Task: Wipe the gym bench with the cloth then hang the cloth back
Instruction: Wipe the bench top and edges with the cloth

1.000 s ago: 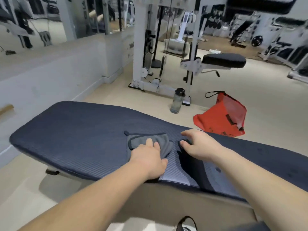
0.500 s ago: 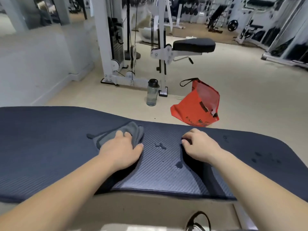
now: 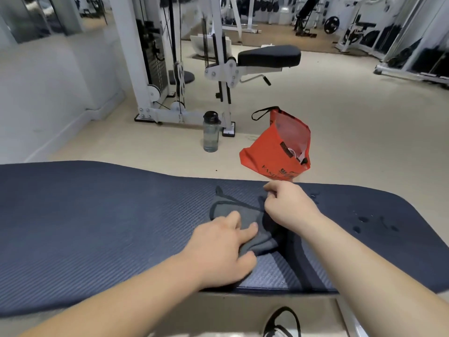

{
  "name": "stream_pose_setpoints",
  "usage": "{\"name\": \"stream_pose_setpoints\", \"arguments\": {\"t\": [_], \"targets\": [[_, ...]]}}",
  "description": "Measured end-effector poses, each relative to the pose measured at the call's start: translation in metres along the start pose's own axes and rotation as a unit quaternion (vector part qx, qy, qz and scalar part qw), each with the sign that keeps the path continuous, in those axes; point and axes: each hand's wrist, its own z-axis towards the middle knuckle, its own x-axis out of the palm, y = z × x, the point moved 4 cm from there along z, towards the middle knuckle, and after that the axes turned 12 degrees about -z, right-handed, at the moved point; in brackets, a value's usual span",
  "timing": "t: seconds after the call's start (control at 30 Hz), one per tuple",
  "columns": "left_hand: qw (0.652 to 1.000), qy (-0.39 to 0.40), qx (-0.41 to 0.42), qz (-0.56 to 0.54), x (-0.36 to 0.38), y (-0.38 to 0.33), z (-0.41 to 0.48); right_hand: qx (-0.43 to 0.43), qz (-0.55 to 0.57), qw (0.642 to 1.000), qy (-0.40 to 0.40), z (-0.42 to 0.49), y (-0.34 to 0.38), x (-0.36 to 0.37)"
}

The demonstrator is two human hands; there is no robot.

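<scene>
Cloth (image 3: 233, 212) limp, light, so grab a bunched fold: left hand (image 3: 224, 248) grips its near side on the surface (image 3: 97, 215), right hand (image 3: 289, 206) curled at its edge, grip unclear.

We saw bright, even indoor light. A soft shadow lay under the right hand (image 3: 289, 205) on the bench (image 3: 97, 215). Wide-angle bending curved the edges; machines (image 3: 364, 32) toward one o'clock looked blurred.

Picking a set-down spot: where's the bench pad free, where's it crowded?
Free: the long stretch of bench pad left of the cloth, out to the picture's left edge. Right of the right hand the pad is bare but spotted with droplets. Crowded: mid-pad, where left hand and right hand both sit on the cloth.
</scene>
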Motion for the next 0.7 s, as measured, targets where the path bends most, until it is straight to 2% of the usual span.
{"name": "stream_pose_setpoints", "arguments": {"t": [0.1,0.13,0.23,0.3,0.37,0.47,0.53,0.6,0.7], "targets": [[0.999,-0.038,-0.012,0.011,-0.009,0.023,0.000,-0.008,0.002,1.000,-0.008,-0.002,0.001,0.000],[0.997,-0.064,-0.045,0.025,-0.015,0.040,0.003,-0.014,0.002,1.000,-0.008,-0.003,0.002,0.001],[0.970,-0.113,-0.211,0.038,-0.040,0.094,0.001,-0.034,0.003,0.999,-0.001,-0.006,0.007,0.004],[0.952,-0.135,-0.275,0.023,-0.042,0.099,-0.008,-0.044,-0.002,0.999,0.002,-0.006,0.012,0.006],[0.961,-0.124,-0.244,0.035,-0.030,0.071,-0.019,-0.050,-0.018,0.999,-0.001,-0.007,0.019,0.009],[0.998,-0.042,-0.053,-0.003,-0.004,0.015,-0.035,-0.057,-0.043,0.997,-0.010,-0.009,0.028,0.011],[0.999,0.000,0.037,-0.023,-0.002,0.007,-0.039,-0.061,-0.046,0.997,-0.008,-0.011,0.032,0.012],[0.999,-0.027,0.019,-0.007,-0.011,0.026,-0.031,-0.056,-0.046,0.997,-0.007,-0.013,0.032,0.012],[0.987,-0.074,-0.144,0.026,-0.034,0.076,-0.017,-0.050,-0.044,0.998,-0.008,-0.017,0.026,0.011]]}}
